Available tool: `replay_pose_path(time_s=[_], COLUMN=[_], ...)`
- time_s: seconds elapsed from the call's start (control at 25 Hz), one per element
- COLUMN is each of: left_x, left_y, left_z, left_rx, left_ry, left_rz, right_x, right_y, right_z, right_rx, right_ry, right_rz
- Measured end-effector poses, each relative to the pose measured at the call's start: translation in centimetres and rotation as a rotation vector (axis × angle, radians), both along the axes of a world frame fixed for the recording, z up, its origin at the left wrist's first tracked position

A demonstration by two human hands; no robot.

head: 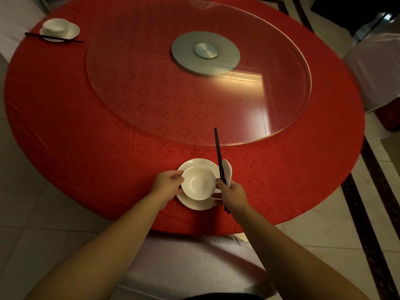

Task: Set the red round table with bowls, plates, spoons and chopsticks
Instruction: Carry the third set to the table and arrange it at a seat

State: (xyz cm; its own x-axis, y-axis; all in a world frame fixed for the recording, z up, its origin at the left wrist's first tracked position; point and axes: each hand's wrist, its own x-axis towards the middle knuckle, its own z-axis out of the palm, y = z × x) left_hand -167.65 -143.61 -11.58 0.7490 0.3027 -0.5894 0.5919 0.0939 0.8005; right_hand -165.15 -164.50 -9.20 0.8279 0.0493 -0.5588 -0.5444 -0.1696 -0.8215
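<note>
Your left grip (167, 182) pinches the white round bowl (198, 182) on the white plate (194, 204) at the near edge of the red round surface (86, 137), while your right grip (232, 194) clasps black chopsticks (218, 152) and a white spoon (227, 169). One far-left setting (59, 30) looks laid; this one is unfinished, and most seats remain.

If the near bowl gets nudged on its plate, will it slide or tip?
The bowl looks like glazed ceramic sitting on a smooth plate, so it would probably slide rather than grip. It is wide and low, so tipping seems unlikely. Likely rigid and chippable; the left hand steadying its rim seems wise.
</note>
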Motion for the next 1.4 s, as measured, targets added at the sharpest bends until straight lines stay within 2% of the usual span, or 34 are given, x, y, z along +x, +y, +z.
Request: replay_pose_path(time_s=[0.08, 0.2, 0.32, 0.4, 0.48, 0.56, 0.72, 0.96, 1.04, 1.28, 1.4], left_x=[-0.2, -1.0, -2.1, -2.6, -3.0, -3.2, -3.2, -4.0, -4.4, -5.1, -5.1], left_y=[-0.1, -0.7, -3.1, -5.4, -7.6, -9.3, -11.0, -12.3, -12.5, -12.7, -12.5], left_z=[0.8, 2.7, 5.0, 5.7, 5.8, 5.3, 4.1, 2.6, 2.1, 0.8, 0.5], left_rx=[0.091, 0.402, 0.455, 0.311, 0.115, 0.013, -0.184, -0.527, -0.578, -0.549, -0.568], left_ry=[-0.022, -0.127, -0.226, -0.182, -0.054, 0.057, 0.178, 0.177, 0.2, 0.317, 0.33], left_rz=[0.076, 0.115, -0.011, -0.15, -0.266, -0.334, -0.392, -0.314, -0.311, -0.231, -0.218], right_x=[0.2, 0.5, 0.6, 0.7, 0.7, 0.6, -0.2, -2.1, -2.6, -3.0, -3.2], right_y=[-0.4, -1.3, -2.3, -2.7, -3.0, -3.4, -3.8, -4.6, -5.3, -6.7, -6.6], right_z=[0.1, 0.4, 1.0, 1.6, 2.1, 2.4, 2.1, 1.1, 0.7, -0.5, -1.0], right_rx=[0.007, -0.003, 0.02, 0.059, 0.118, 0.167, 0.192, 0.228, 0.194, -0.038, 0.012], right_ry=[0.029, 0.058, 0.056, 0.062, 0.094, 0.13, 0.173, 0.214, 0.206, 0.159, 0.203], right_rz=[0.006, -0.006, -0.022, -0.015, 0.013, 0.068, 0.086, 0.084, 0.103, 0.08, 0.047])
